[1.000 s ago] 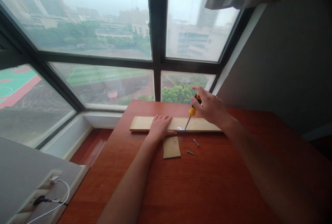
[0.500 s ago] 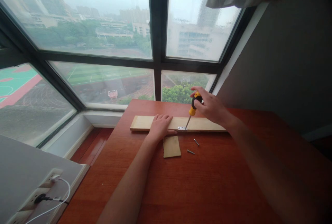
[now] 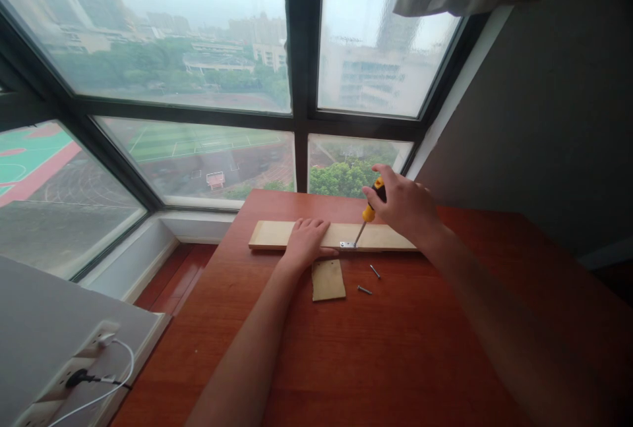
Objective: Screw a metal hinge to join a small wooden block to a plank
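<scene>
A pale wooden board (image 3: pixel 390 236) lies flat across the red-brown table. My left hand (image 3: pixel 307 240) rests on its left half, fingers laid flat over the top and thumb along the near edge. In my right hand (image 3: pixel 403 203) is a yellow-and-black screwdriver (image 3: pixel 368 213), gripped by the handle and tilted. Its shaft slants down to the right end of a small metal plate (image 3: pixel 347 244) at the board's near edge. Whether a screw sits under the tip is too small to make out.
Two loose screws, a nearer one (image 3: pixel 364 290) and a farther one (image 3: pixel 374 271), lie before the board. Beside them is a small tan wood piece (image 3: pixel 328 280). The table (image 3: pixel 356 361) stands against windows; a socket strip (image 3: pixel 74 374) with plugged-in cables is at lower left.
My right hand has turned around the screwdriver handle and shifted slightly right, its thumb now further across the handle. My left hand and the board look the same.
</scene>
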The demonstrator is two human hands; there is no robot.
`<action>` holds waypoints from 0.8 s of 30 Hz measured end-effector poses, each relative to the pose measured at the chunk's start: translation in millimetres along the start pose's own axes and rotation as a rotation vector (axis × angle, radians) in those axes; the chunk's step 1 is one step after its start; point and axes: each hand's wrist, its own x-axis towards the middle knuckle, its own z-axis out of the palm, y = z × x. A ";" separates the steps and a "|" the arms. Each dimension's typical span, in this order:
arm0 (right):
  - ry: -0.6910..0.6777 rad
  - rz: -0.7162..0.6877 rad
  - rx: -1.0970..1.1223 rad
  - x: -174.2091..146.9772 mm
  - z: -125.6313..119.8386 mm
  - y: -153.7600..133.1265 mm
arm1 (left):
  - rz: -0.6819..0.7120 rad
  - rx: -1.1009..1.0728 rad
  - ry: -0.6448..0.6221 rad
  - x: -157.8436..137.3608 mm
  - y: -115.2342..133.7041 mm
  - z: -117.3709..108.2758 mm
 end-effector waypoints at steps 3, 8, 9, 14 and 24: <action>0.035 0.070 -0.105 -1.2 -0.1 -0.5 | -0.001 0.001 0.007 0.0 -0.5 1.0; -0.057 -0.095 0.258 0.1 -0.2 6.0 | 0.006 0.002 0.012 0.3 -1.1 1.7; -0.060 -0.103 0.269 -0.1 -0.4 6.6 | 0.006 0.003 0.012 0.3 -1.2 1.8; 0.054 0.084 -0.097 -5.3 -1.9 -1.2 | 0.009 0.014 0.020 -0.1 -0.8 1.6; -0.020 -0.010 0.128 -3.7 -1.5 6.1 | 0.001 -0.002 0.010 -0.2 0.5 0.7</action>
